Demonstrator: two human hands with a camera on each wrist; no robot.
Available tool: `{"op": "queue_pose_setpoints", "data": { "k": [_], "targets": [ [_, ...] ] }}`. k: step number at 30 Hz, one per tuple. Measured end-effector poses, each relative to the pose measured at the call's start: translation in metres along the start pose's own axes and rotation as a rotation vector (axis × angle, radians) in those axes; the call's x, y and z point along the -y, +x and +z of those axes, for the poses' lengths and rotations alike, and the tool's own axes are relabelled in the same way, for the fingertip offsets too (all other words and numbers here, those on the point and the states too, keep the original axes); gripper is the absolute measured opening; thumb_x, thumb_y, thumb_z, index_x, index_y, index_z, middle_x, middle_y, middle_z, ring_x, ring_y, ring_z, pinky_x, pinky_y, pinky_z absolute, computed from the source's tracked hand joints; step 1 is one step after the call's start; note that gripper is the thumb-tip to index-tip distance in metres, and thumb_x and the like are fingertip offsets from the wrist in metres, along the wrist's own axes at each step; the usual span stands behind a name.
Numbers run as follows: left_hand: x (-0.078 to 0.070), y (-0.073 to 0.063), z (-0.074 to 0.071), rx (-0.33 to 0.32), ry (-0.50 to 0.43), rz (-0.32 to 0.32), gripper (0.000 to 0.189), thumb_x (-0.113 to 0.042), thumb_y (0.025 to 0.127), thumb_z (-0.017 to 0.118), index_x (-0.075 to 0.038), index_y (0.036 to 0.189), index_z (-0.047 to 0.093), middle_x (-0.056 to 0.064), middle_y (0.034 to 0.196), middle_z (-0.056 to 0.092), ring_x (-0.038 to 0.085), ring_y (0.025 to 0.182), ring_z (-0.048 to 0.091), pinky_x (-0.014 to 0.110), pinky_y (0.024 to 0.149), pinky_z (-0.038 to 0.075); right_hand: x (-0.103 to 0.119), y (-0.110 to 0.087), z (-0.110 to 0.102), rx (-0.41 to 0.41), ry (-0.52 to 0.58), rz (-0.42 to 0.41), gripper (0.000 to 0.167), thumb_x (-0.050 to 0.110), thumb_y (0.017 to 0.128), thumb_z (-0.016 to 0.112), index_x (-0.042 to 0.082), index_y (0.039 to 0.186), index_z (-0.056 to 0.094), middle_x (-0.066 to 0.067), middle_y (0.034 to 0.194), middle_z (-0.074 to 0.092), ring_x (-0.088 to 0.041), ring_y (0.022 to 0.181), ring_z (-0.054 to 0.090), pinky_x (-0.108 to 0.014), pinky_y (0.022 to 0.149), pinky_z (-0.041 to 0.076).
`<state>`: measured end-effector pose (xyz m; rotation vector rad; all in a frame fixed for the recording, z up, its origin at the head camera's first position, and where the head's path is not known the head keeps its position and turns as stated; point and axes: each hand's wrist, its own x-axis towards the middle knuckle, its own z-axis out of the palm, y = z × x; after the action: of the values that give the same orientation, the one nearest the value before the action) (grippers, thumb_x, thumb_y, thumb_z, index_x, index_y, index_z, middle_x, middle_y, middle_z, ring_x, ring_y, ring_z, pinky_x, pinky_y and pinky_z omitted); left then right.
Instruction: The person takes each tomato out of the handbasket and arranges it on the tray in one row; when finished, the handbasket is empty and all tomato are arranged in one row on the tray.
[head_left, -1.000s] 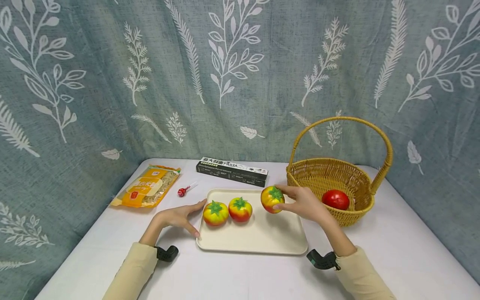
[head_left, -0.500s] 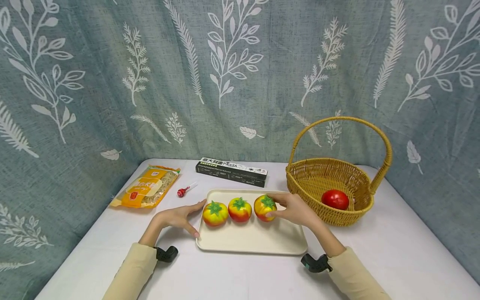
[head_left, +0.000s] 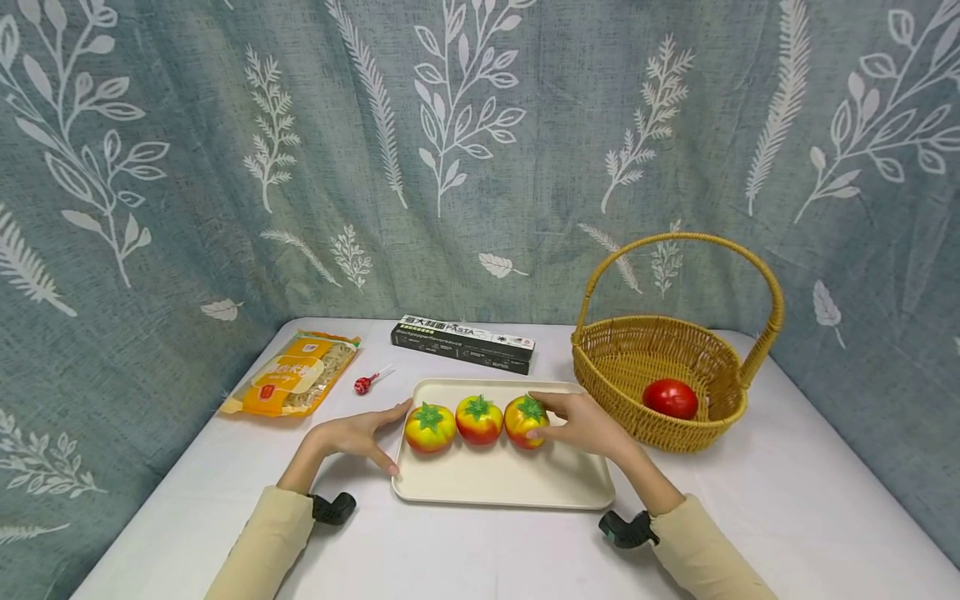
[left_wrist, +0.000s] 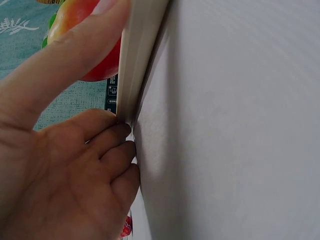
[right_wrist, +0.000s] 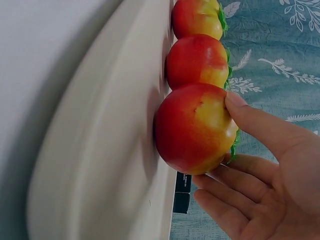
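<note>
My right hand (head_left: 581, 425) pinches a red-and-yellow tomato (right_wrist: 187, 132) between thumb and fingers. It sits on a cream tray (head_left: 517, 492), right of two similar tomatoes. Of these, the middle tomato (head_left: 478, 421) appears to touch it in the right wrist view, and the left tomato (head_left: 430, 429) stands near the tray's left rim. My left hand (head_left: 356, 437) rests at that rim, its thumb and fingers spread apart along the edge. In the left wrist view, the thumb (left_wrist: 65, 57) lies against the tray's side and the other fingers touch the tray near its corner.
A wicker basket (head_left: 660, 433) with a tall handle stands at the right, a red tomato-like fruit (head_left: 670, 398) inside. Behind the tray lies a black pasta box (head_left: 461, 346). To the left are a lollipop (head_left: 363, 384) and an orange noodle bag (head_left: 288, 379).
My right hand has moved left and down with its tomato, setting it on the tray beside the middle one. My left hand has stayed at the tray's left edge.
</note>
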<state>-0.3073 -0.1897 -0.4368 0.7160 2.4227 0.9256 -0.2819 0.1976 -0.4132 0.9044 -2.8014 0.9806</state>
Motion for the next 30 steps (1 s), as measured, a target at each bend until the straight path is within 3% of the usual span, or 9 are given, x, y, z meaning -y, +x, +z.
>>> {"op": "queue_pose_setpoints", "data": {
  "k": [11, 30],
  "targets": [
    [0.0, -0.001, 0.0, -0.004, 0.014, 0.008, 0.114, -0.029, 0.069, 0.088, -0.004, 0.154, 0.017, 0.021, 0.157, 0.018, 0.038, 0.143, 0.015, 0.053, 0.116, 0.012, 0.0, -0.001, -0.001, -0.004, -0.017, 0.014, 0.068, 0.037, 0.082, 0.076, -0.003, 0.133, 0.056, -0.022, 0.13, 0.058, -0.037, 0.117, 0.057, -0.047, 0.096, 0.047],
    [0.0, 0.0, 0.0, -0.001, 0.011, 0.009, 0.113, -0.027, 0.069, 0.088, -0.003, 0.154, 0.017, 0.021, 0.157, 0.017, 0.038, 0.144, 0.014, 0.052, 0.116, 0.011, 0.004, -0.006, -0.028, -0.052, -0.023, 0.035, 0.065, 0.033, 0.082, 0.077, 0.0, 0.134, 0.056, -0.019, 0.132, 0.057, -0.04, 0.114, 0.058, -0.049, 0.093, 0.049]
  ]
}}
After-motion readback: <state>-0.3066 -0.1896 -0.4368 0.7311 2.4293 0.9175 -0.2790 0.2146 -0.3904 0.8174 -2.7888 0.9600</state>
